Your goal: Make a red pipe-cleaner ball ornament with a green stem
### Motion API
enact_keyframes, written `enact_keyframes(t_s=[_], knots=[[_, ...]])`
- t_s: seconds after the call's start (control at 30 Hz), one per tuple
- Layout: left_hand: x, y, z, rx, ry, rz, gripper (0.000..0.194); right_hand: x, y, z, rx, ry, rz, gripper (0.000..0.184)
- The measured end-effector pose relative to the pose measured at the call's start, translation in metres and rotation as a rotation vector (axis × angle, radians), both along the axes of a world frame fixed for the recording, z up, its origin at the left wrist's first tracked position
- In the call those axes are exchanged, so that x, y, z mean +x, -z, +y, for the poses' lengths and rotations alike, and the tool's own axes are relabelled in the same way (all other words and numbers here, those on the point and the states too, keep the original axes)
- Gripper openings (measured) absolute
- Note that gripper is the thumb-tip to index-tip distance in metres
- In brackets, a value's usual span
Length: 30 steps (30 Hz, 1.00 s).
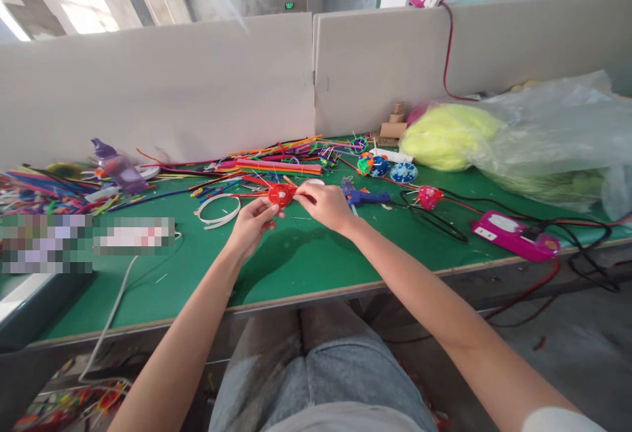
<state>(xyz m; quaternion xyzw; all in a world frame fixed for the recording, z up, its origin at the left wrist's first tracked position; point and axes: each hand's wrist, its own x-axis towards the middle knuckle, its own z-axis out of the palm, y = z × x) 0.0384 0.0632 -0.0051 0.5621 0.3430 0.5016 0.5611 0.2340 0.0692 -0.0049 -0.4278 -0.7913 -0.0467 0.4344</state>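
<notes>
In the head view, my left hand (253, 222) grips the rim of a small red ball-like craft piece (280, 195), with thin white pins sticking out of it. My right hand (323, 205) is closed at the piece's right side, thumb and fingertips pinched on a red strand that looks like a pipe cleaner; its end is hidden by the fingers. Both hands are just above the green table (296, 267). Right of my right hand lies a blue glue gun (368, 197). To the left of the hands is a white coiled strip (217, 211).
Bundles of colored pipe cleaners (281, 167) lie behind my hands. Pinned balls (403, 172) sit to the right, near a pink pinned ball (430, 197). A magenta power strip (516, 234) with black cables, a plastic bag (548, 135) and a purple bottle (118, 167) flank the workspace.
</notes>
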Motion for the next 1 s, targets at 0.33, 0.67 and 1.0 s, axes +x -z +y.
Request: enact_keyframes(t_s=[0.33, 0.67, 1.0], knots=[[0.0003, -0.0003, -0.0001, -0.004, 0.000, 0.005, 0.021, 0.0004, 0.0001, 0.0001, -0.008, 0.006, -0.006, 0.015], [0.0008, -0.0010, -0.0008, -0.014, -0.004, 0.011, 0.020, 0.0005, 0.0006, -0.0005, 0.014, 0.010, -0.011, 0.015], [0.0008, -0.0012, -0.0009, -0.011, -0.011, -0.022, 0.024, 0.0004, 0.0003, -0.0009, 0.008, -0.006, -0.008, 0.016]])
